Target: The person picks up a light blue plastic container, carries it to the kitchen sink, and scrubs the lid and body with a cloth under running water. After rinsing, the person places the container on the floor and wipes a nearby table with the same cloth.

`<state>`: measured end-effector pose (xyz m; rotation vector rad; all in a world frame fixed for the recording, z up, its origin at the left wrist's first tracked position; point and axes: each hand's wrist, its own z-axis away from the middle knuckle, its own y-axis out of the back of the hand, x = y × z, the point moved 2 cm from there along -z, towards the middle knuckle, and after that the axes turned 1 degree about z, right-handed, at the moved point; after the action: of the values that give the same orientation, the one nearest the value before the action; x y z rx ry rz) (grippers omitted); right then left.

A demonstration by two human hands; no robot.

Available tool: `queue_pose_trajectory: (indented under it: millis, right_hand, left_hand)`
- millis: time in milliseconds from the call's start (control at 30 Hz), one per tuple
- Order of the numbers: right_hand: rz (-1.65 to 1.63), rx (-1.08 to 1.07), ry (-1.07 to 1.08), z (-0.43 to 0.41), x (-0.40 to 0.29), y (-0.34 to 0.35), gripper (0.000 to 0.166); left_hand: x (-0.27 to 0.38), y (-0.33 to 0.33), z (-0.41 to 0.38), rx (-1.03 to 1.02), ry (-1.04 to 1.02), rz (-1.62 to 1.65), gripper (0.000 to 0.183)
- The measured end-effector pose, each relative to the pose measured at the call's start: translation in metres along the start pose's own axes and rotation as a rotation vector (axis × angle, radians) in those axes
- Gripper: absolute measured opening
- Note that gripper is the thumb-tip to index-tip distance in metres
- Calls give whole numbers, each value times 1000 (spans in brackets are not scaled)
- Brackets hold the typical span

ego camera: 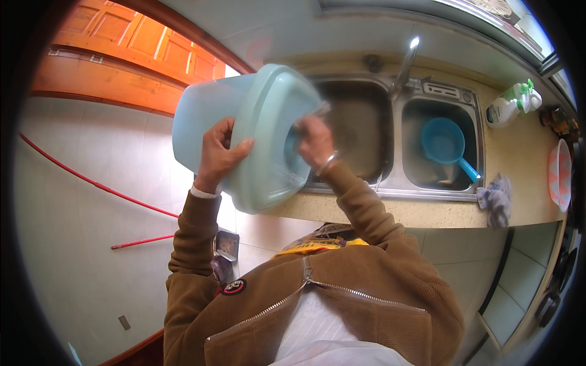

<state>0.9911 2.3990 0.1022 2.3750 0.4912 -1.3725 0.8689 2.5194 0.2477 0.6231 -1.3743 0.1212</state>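
A pale blue-green plastic bin (215, 98) is tilted on its side at the left end of the counter, its open mouth facing the sink. My left hand (222, 158) grips its thick rim, thumb along the outer face. At the mouth is my right hand (316, 139), blurred by motion, with a metal bangle (327, 164) on the wrist. Something pale and blurred shows by its knuckles; whether the hand holds it is unclear. To the right lies the left basin (359, 132) of a steel double sink. The bin's inside is mostly hidden.
A blue plastic dipper (442, 139) sits in the right basin below the faucet (405, 68). White bottles (508, 107), a grey cloth (496, 199) and a pink-and-white basin (559, 176) are on the counter. A red pole (105, 186) and a dustpan (226, 244) are at floor level.
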Motion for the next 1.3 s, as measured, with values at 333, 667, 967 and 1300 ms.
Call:
queue_pose_trajectory:
  millis: [333,667,967,1300]
  right_hand:
    - [39,-56,155,44,-44,3,23]
    - [77,-94,67,100,21,6,28]
    - [-131,-35,-471,35,81,18,25]
    - [-222,-118,-205,7,-6,41,20]
  left_hand:
    - [3,-10,-10,159,-49,-23,11]
    - [4,-27,-16,99,-14,-14,13]
    - [18,-53,-21,-37,34,-68,14]
    - [13,-49,-27,109,-11,-115,13]
